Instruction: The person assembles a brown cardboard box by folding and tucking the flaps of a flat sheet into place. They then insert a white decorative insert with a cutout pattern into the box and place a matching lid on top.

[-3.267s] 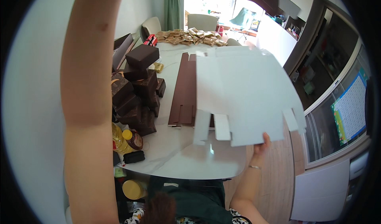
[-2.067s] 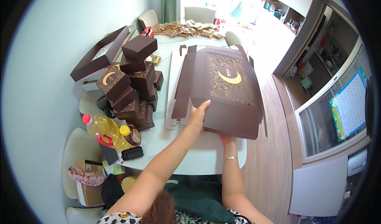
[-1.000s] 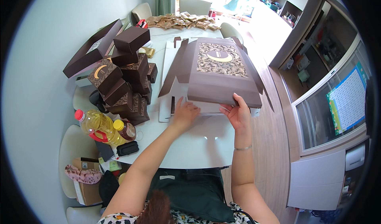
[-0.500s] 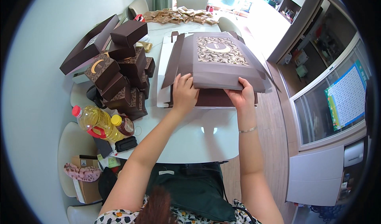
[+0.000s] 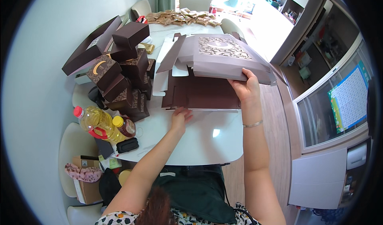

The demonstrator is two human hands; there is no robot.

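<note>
My right hand point(image 5: 246, 88) pinches the front edge of a partly folded brown cardboard box point(image 5: 233, 71), with the thumb on top and fingers beneath. The box has a patterned panel on its upper face and is tilted up at the front. Beneath it, flat dark brown cardboard sheets point(image 5: 203, 90) lie stacked on the table, uncovered at the front and left. White inner flaps show at the left of the stack. My left hand point(image 5: 182, 116) is at the near edge of these sheets, fingers loosely stretched and holding nothing visible; whether the fingertips touch the sheets is hard to tell.
Several small brown boxes point(image 5: 121, 75) are piled along the left side, beside a large open brown tray box point(image 5: 93, 45). An oil bottle point(image 5: 95, 123), a yellow-capped jar point(image 5: 127, 126) and a black case point(image 5: 127, 145) stand nearer. Gold packets point(image 5: 183, 17) cover the table's far end.
My left hand has let go of the box and moved down to the sheets' front edge. My right hand has lifted the box and shifted it slightly right, uncovering the sheets below.
</note>
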